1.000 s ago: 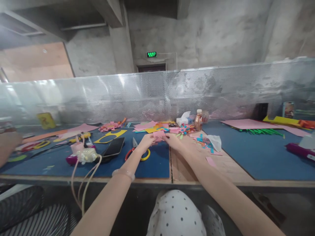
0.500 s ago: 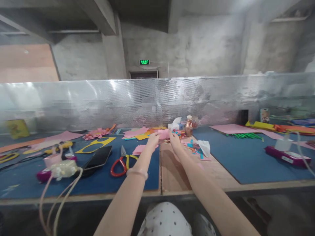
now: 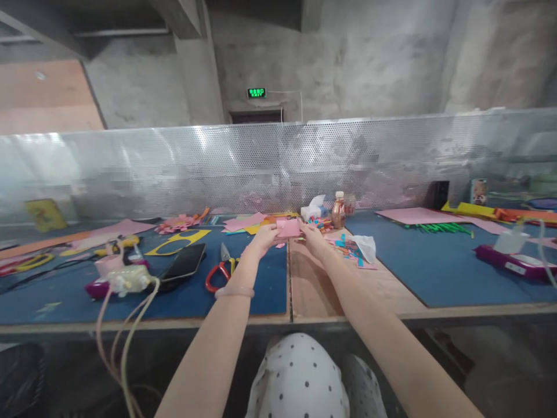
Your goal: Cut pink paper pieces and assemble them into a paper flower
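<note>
Between my two hands is a small pink piece of paper or foam sheet (image 3: 288, 228), held by its left and right edges above the table. My left hand (image 3: 266, 238) pinches its left side. At its right side my right hand (image 3: 311, 235) has its fingers closed on the edge. Scissors (image 3: 220, 270) with one red and one yellow handle lie to the left of my left forearm, which partly hides them. Behind my hands are pink and yellow sheets (image 3: 246, 222). Small blue and orange scraps (image 3: 348, 251) lie right of my right hand.
A bottle (image 3: 338, 211) and a tissue pack (image 3: 314, 208) stand beyond my right hand. At left are a black phone (image 3: 185, 262), a power strip with cables (image 3: 126, 280) and a yellow sheet with round holes (image 3: 178, 241). A perforated metal panel (image 3: 209, 168) runs behind the table.
The whole view has shifted, with the table now higher in the picture. My left hand has moved over the pink pieces near the scissors. Both hands still hold the small pink piece.
</note>
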